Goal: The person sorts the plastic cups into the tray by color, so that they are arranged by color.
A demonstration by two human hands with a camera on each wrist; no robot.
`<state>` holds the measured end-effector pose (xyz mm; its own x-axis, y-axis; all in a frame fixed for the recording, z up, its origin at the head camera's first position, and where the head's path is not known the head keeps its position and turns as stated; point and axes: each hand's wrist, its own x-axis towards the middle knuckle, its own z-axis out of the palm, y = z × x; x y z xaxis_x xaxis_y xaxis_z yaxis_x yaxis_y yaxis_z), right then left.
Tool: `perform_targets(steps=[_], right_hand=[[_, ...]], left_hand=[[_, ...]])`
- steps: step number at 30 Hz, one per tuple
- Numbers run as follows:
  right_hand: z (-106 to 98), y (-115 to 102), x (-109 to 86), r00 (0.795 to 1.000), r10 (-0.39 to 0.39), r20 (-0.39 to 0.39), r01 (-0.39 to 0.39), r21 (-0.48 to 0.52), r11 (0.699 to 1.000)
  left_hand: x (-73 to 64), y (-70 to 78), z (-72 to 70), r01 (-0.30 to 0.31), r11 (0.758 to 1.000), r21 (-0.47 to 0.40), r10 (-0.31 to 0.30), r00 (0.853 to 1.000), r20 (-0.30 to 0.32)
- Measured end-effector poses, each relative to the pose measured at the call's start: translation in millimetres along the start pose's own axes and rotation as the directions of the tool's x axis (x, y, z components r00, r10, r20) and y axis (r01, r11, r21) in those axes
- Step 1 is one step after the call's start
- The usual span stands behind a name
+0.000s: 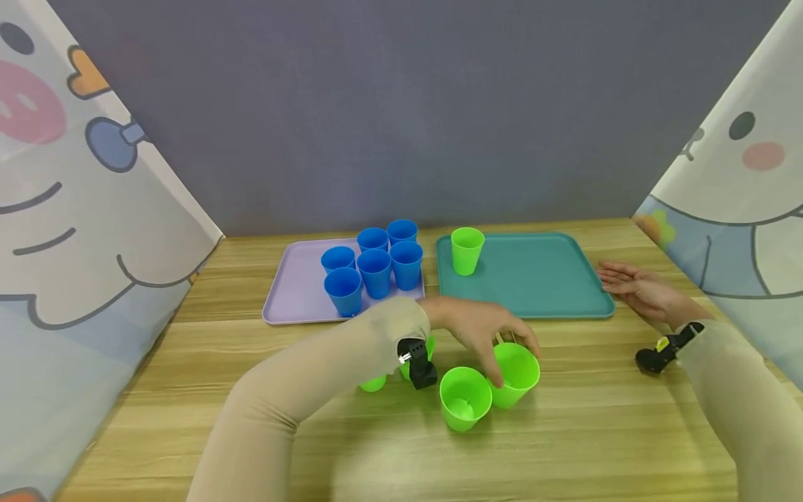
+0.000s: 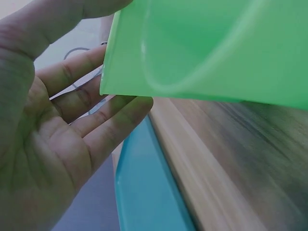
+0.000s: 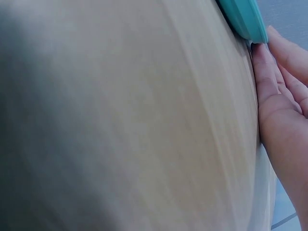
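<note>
My left hand [image 1: 486,331] reaches across the front of the trays and holds a green cup [image 1: 517,376] near its rim, thumb on the near side and fingers on the far side. In the left wrist view, this green cup [image 2: 202,53] fills the upper part, with the lower fingers [image 2: 115,120] stretched out beside it. Another green cup [image 1: 464,401] stands right next to it. My right hand [image 1: 643,293] lies on its side on the table, relaxed, its fingertips at the right edge of the teal tray [image 1: 533,279]. In the right wrist view, the fingers [image 3: 267,72] meet the tray's rim.
One green cup [image 1: 467,251] stands on the teal tray's left part. Several blue cups [image 1: 375,273] stand on the purple tray [image 1: 295,293] to the left. More green cups [image 1: 373,383] are partly hidden beneath my left forearm. A grey wall [image 1: 401,118] rises behind the wooden table [image 1: 219,362].
</note>
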<state>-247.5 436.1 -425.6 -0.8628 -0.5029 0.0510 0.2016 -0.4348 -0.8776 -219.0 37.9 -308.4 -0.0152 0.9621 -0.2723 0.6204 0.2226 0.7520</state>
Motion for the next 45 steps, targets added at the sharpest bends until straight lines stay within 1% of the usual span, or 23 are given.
perform_targets(steps=[10,17,21,25,27,30,33,40,45], right_hand=[[-3,-1,2.4,1.000,-0.007,-0.005,0.007,-0.013,1.000],[0,0,4.3,1.000,-0.011,0.004,0.011,0.015,1.000],[1,3,3.9,1.000,-0.008,0.022,0.008,0.021,1.000],[0,4,3.9,0.999,-0.016,0.045,0.015,0.022,1.000],[0,4,3.8,0.999,-0.022,0.043,0.021,0.020,1.000],[0,3,4.5,0.999,-0.020,0.038,0.020,0.003,1.000],[0,3,5.9,1.000,-0.013,0.021,0.014,-0.014,1.000],[0,2,6.4,1.000,-0.009,0.024,0.008,0.036,0.999],[0,2,5.3,1.000,-0.010,0.022,0.009,0.009,1.000]], left_hand=[[-4.4,7.7,-14.9,-0.012,1.000,0.008,0.012,0.996,-0.085],[-6.8,4.1,-23.6,0.002,1.000,0.002,-0.002,0.990,-0.140],[-7.0,-0.3,-27.6,0.029,0.999,0.019,-0.025,0.983,-0.184],[-8.2,-4.6,-34.4,0.049,0.998,0.032,-0.040,0.971,-0.235],[-9.1,-6.8,-38.4,0.055,0.998,0.041,-0.043,0.966,-0.256],[-11.7,-10.1,-43.8,0.069,0.997,0.036,-0.055,0.956,-0.289],[-14.5,-14.6,-48.0,0.091,0.996,0.021,-0.078,0.941,-0.331],[-17.3,-27.7,-56.2,0.162,0.987,0.008,-0.144,0.899,-0.412],[-15.2,-37.0,-60.8,0.210,0.978,-0.017,-0.194,0.868,-0.456]])
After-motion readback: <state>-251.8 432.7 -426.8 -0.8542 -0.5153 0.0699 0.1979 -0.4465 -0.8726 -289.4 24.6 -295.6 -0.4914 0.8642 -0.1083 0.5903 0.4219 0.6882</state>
